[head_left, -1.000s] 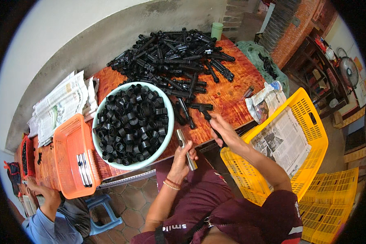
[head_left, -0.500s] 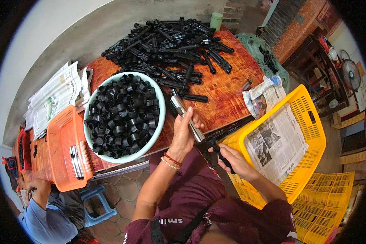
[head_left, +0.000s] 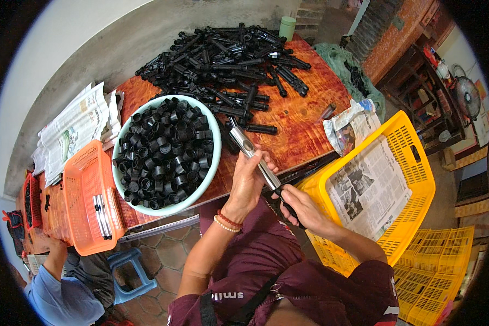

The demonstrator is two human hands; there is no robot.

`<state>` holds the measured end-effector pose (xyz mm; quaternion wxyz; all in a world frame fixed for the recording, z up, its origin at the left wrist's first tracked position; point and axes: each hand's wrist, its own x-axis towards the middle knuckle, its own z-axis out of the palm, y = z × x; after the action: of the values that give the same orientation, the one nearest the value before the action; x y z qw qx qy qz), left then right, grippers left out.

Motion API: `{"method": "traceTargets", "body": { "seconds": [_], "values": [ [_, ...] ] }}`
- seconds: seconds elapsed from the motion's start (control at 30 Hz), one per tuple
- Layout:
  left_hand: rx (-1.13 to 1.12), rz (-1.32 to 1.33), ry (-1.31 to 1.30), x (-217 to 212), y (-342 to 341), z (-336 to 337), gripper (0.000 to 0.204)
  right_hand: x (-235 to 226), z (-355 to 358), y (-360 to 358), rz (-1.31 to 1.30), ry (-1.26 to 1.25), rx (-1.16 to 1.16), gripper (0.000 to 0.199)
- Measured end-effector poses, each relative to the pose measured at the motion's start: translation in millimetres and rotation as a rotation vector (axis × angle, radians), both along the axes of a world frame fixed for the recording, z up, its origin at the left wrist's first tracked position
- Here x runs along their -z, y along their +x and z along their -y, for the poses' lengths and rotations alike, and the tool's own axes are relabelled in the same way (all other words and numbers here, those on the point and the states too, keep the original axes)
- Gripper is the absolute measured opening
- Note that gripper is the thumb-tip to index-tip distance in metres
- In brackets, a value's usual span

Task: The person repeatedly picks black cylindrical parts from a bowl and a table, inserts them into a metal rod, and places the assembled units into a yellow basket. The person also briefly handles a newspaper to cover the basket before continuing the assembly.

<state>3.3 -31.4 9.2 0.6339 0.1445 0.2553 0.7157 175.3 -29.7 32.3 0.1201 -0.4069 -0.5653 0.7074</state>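
The table (head_left: 304, 122) has a glossy, streaky, reddish-brown top. A pile of black tubes (head_left: 217, 68) spreads across its back, beside 1 green canister (head_left: 287, 29). Toward the left stand 1 pale green basin (head_left: 217, 146), 1 orange basket (head_left: 83, 163) and 1 red basket (head_left: 34, 202), with newspapers (head_left: 73, 127) behind. Crumpled paper (head_left: 356, 126) lies near the right edge.

Head fisheye, facing down; left hand (head_left: 247, 182), right hand (head_left: 304, 209) close below, by near edge of worktop (head_left: 304, 127).
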Motion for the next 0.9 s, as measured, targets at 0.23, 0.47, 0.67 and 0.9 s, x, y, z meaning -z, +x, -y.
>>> {"method": "traceTargets", "body": {
  "seconds": [0.23,0.47,0.67,0.9],
  "values": [
    [-0.037,-0.085,0.062,-12,-5,9,0.027,2,-2,-15,-0.077,0.008,-0.012,0.036],
    [-0.025,-0.091,0.078,-10,-11,17,0.027,6,0,-19,-0.136,-0.087,-0.03,0.033],
    [-0.038,-0.119,0.068,-4,-7,17,0.026,14,2,-18,-0.091,-0.035,-0.008,0.032],
    [-0.005,-0.025,0.11,-4,-8,16,0.025,12,4,-19,-0.072,0.029,0.014,0.031]
  ]
}}
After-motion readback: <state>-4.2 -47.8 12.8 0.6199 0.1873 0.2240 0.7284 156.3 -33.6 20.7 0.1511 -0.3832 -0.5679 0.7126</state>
